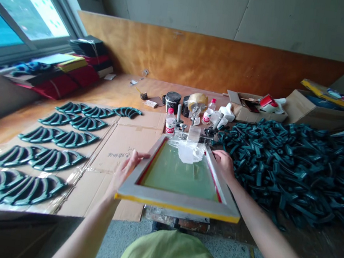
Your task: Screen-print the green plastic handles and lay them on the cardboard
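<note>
A screen printing frame (175,199) with a greenish mesh and yellow edging lies in front of me, held between my hands. My left hand (127,166) grips its left side, thumb on top and fingers hidden underneath. On the right side, my right hand (225,163) is closed round the far part of the bar, its fingers partly out of sight. A whitish patch (189,153) covers the far end of the mesh. Behind the frame is a metal clamp (183,135) that the frame's far end meets. Part of a stand (175,221) shows beneath the near bar.
Dark green fan-shaped plastic parts (57,159) lie in rows on cardboard (98,180) at left. A large heap of similar dark parts (268,167) fills the right. Bottles (170,122), dark tubs (172,100) and an open carton (259,115) stand behind.
</note>
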`<state>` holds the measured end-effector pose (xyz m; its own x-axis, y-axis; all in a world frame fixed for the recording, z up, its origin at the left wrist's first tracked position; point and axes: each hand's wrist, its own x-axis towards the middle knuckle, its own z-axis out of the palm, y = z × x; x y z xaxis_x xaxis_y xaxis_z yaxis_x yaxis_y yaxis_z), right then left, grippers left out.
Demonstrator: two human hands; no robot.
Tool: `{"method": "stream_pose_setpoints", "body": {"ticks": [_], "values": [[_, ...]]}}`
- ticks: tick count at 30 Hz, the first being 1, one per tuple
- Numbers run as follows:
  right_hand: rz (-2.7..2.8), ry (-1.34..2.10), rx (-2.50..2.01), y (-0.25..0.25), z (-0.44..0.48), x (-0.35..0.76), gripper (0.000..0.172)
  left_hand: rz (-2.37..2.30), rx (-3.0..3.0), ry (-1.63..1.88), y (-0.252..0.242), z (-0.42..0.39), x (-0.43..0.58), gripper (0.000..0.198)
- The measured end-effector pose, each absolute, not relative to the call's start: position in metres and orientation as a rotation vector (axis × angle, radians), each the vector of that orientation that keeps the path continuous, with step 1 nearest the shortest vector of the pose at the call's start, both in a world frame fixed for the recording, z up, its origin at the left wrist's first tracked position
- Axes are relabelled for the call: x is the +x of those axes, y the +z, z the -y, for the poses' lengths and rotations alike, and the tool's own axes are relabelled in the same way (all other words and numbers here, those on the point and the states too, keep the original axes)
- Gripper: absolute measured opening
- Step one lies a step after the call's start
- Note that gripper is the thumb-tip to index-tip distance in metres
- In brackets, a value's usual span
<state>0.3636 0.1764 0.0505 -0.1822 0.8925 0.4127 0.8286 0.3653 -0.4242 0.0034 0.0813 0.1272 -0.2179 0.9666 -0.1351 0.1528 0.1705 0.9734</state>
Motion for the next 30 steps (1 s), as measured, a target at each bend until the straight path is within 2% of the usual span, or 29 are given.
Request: {"method": "stream_pose_setpoints", "body": {"ticks": [2,5,6,9,11,13,17,22,26,30], "values": [[1.972,0.065,-1.477,0.066,-0.192,0.36,0.03,-1.515,0.992,1.003,0.094,-0.066,-0.001,0.065],[2.136,0.025,-1.386,0.078,-0.213,0.327,0.05,-1.468,0.914,0.961,0.039,-0.057,-0.001,0.092],[2.223,0.032,-1.383,0.079,-0.219,0.314,0.05,-1.478,0.919,0.966,0.024,-0.057,0.0,0.095],[2.416,0.09,-1.509,0.073,-0.229,0.286,0.024,-1.499,0.949,0.961,-0.005,-0.059,0.002,0.087],[2.477,0.123,-1.604,0.066,-0.229,0.279,0.01,-1.498,0.958,0.95,-0.01,-0.06,0.002,0.081],[2.531,0.123,-1.588,0.059,-0.221,0.28,0.008,-1.508,0.96,0.939,-0.008,-0.06,0.002,0.078],[2.708,0.163,-1.24,0.053,-0.188,0.294,0.02,-1.555,0.957,0.909,-0.002,-0.058,0.002,0.077],[2.841,0.301,-0.902,0.07,-0.166,0.317,0.031,-1.592,0.965,0.901,0.001,-0.058,0.004,0.073],[2.767,0.346,-1.0,0.075,-0.177,0.312,0.025,-1.576,0.954,0.923,0.0,-0.058,0.004,0.071],[2.573,0.192,-1.078,0.052,-0.166,0.303,0.031,-1.556,0.935,0.955,0.002,-0.058,0.005,0.072]]}}
